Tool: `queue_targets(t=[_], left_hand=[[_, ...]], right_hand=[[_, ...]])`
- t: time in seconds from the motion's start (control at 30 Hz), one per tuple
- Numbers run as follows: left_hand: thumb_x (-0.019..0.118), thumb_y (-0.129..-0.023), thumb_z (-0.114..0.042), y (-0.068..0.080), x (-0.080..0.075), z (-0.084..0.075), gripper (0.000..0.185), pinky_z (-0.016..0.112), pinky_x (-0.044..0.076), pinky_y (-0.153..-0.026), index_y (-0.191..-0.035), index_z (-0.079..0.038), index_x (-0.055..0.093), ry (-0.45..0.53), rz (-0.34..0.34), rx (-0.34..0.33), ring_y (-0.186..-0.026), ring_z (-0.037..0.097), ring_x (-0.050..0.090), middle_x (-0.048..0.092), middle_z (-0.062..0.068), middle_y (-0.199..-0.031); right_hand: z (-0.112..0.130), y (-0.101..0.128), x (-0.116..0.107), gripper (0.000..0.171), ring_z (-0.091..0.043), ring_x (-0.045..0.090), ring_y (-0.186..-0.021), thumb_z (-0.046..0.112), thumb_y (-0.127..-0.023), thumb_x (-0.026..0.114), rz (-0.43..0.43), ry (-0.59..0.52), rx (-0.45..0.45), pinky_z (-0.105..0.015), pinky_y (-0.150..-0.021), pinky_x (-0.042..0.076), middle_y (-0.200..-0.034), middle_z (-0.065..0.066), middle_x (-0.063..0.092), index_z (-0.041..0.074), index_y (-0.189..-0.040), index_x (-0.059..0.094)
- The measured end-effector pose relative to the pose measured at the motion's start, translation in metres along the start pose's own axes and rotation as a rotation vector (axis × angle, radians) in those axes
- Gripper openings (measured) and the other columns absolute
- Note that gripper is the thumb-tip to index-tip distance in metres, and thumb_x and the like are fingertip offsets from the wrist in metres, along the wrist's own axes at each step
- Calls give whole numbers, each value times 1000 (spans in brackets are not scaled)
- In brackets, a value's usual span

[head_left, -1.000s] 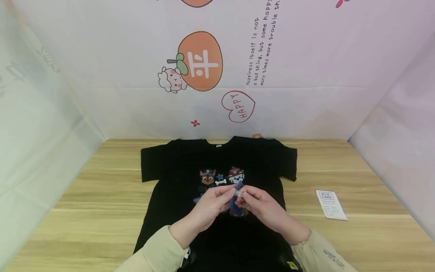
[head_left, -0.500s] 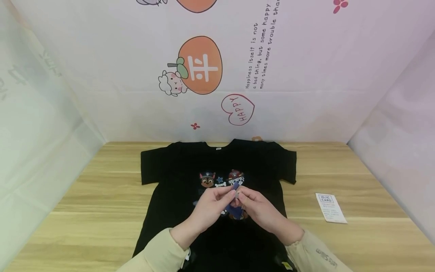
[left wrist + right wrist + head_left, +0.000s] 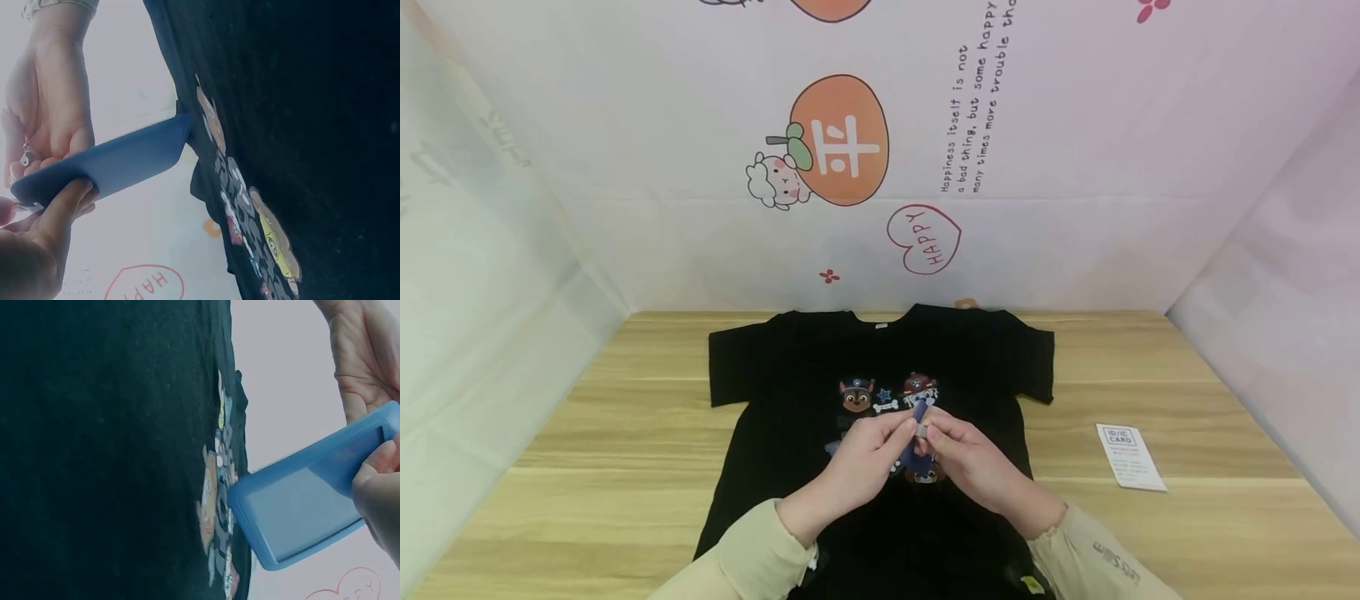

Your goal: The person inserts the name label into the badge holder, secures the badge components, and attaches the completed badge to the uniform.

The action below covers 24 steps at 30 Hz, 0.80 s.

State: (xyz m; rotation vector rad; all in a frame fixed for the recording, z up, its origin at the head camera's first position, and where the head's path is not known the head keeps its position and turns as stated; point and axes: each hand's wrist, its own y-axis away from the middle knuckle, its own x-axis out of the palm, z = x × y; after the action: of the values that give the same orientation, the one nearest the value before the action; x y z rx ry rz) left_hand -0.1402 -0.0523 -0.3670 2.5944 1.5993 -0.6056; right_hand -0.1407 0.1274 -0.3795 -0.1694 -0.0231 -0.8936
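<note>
- One blue card holder (image 3: 917, 437), a soft rectangular sleeve with a clear window, is held in the air at the centre of the head view, just above the printed chest of a shirt.
- Both hands pinch it at its upper end. The left hand (image 3: 857, 467) comes in from the lower left, and the right hand (image 3: 977, 467) from the lower right. Their fingertips meet at the top of the holder.
- The holder's long axis runs down and away from the fingers, so its free end hangs toward the shirt. In the right wrist view the card holder (image 3: 306, 500) shows its window face, with its far corner close to the shirt's print.
- In the left wrist view the card holder (image 3: 106, 165) appears edge-on, with the left thumb (image 3: 62, 209) pressed under it. Something small and metallic shows by the right hand; what it is cannot be told.
- Both hands are equally near the holder; neither is free.
- One black T-shirt (image 3: 790, 367) lies flat on the wooden table (image 3: 587, 467), collar toward the top of the frame, with cartoon dogs printed on it.
- One white card (image 3: 1130, 457) lies on the table at the right, well apart from the hands.
</note>
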Motion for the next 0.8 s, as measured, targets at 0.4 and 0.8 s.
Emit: queue_targets(t=[0.4, 0.8], left_hand=[[36, -104, -22, 3, -5, 5, 39, 22, 53, -82, -117, 4, 61, 151, -61, 46, -97, 16, 64, 67, 20, -109], [40, -103, -20, 10, -5, -6, 43, 31, 44, -101, -139, 4, 42, 211, 5, 26, -125, 31, 50, 48, 20, -139]], right_hand=[[14, 1, -3, 33, -7, 50, -106, 20, -106, 20, 164, -195, -164, -20, -98, 37, -103, 6, 55, 14, -91, 49], [13, 3, -3, 33, -5, 50, -99, 18, -106, 25, 39, -205, -138, -21, -93, 44, -98, 9, 51, 17, -91, 54]])
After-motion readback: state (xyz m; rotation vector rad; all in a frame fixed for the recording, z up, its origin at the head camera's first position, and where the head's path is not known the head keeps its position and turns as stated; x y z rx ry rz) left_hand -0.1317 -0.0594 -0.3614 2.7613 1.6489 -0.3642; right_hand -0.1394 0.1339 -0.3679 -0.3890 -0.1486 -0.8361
